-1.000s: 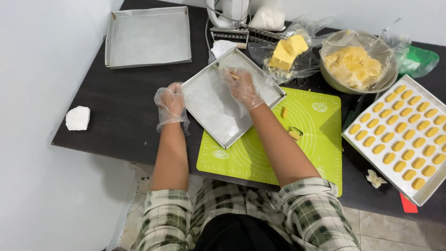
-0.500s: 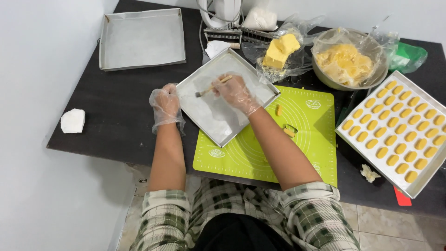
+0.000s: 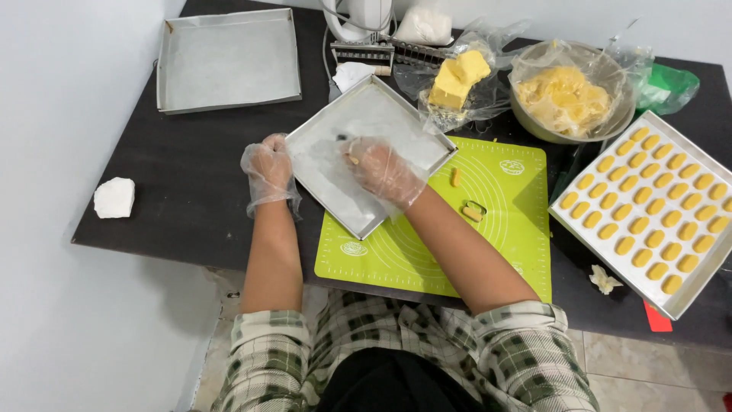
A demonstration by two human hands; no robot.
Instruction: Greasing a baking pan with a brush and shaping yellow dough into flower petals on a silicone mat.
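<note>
On the dark tabletop (image 3: 175, 191), a square metal tray (image 3: 404, 126) lies tilted across the green mat's (image 3: 496, 252) far-left corner, the gloved left hand (image 3: 268, 172) gripping its left edge while the right hand's (image 3: 381, 169) fingers pinch a small brush (image 3: 349, 151) pressed against the tray floor.

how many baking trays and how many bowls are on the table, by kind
Empty metal trays: 2, the far tray and the tray under the hands
Tray filled with yellow dough pieces: 1
Bowl of yellow dough: 1
Total: 4
</note>
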